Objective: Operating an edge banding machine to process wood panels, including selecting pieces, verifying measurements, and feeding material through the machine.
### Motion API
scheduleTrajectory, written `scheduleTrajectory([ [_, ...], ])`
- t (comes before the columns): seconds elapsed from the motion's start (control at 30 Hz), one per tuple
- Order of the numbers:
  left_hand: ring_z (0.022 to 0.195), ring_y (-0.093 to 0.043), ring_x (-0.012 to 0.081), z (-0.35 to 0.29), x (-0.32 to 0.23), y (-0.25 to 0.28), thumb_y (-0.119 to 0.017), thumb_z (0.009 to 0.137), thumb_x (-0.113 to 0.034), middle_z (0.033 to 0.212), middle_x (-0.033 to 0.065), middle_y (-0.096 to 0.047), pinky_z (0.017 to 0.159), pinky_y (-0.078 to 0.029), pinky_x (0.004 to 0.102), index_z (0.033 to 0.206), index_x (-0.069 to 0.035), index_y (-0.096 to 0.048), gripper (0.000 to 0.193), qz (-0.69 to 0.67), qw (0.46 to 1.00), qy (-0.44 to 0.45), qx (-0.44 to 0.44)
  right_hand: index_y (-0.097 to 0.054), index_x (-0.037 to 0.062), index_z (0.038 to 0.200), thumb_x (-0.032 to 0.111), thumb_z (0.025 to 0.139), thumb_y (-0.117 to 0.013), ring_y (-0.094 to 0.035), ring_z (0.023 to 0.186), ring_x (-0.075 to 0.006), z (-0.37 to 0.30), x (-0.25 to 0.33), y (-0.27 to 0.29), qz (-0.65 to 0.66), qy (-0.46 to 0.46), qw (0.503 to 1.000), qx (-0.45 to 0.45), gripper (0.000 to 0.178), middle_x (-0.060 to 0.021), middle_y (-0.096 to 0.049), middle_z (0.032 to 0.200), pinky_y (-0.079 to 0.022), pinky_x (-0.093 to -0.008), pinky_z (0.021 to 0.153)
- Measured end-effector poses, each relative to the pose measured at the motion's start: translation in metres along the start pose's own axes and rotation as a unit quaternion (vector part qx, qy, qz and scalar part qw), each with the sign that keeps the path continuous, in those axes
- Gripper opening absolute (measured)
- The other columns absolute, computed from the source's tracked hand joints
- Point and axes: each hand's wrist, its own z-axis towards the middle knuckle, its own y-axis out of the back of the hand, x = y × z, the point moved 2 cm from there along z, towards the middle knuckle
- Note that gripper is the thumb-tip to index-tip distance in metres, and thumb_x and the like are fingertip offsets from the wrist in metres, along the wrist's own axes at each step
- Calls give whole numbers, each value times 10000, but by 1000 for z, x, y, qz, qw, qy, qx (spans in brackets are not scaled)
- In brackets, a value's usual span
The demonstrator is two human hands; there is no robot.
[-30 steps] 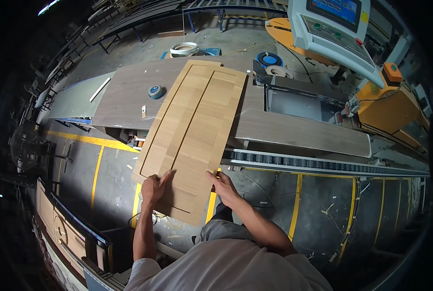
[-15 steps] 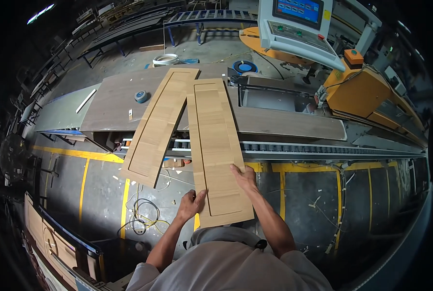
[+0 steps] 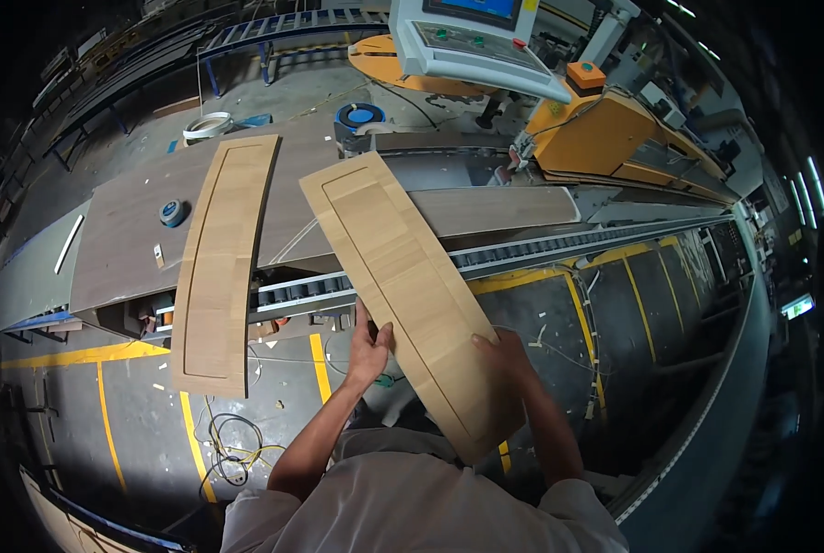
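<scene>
A long light-wood panel [image 3: 403, 267] with a grooved rectangular border is held slantwise in front of me, its near end close to my body. My left hand [image 3: 370, 346] grips its left edge, the thumb on the face and the fingers beneath. On the opposite edge, my right hand [image 3: 504, 359] has its thumb on top; its other fingers are hidden under the wood. A matching wood panel [image 3: 220, 267] lies to the left on the brown worktable [image 3: 121, 230], its near end sticking out past the roller track.
A roller track [image 3: 532, 249] crosses beyond my hands. A tape roll [image 3: 173, 213] sits on the table. At the back stand a control console [image 3: 481, 60] and an orange machine [image 3: 596, 138]. Cables [image 3: 232, 447] lie coiled on the yellow-lined floor at left.
The held panel has turned, its far end swinging left and its near end right, and it no longer overlaps the other panel. My view has shifted right.
</scene>
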Motion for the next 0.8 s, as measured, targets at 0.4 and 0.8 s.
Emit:
scheduleTrajectory([
  [0.4, 1017, -513, 131, 95, 76, -116, -544, 945, -31, 1210, 105, -547, 863, -413, 232, 1539, 22, -51, 773, 163, 983, -20, 85, -652, -71, 1077, 404, 876, -692, -645, 779, -165, -26, -73, 92, 91, -148, 978, -114, 517, -144, -696, 905, -518, -318, 683],
  [0.8, 777, -672, 377, 174, 22, -212, -682, 863, -335, 892, 229, -684, 719, -536, 439, 1332, 22, -522, 611, 475, 873, -28, 108, -673, -59, 987, 420, 885, -694, -614, 718, -109, 65, -148, 197, 126, -131, 976, -119, 491, -73, -679, 813, -496, -291, 616],
])
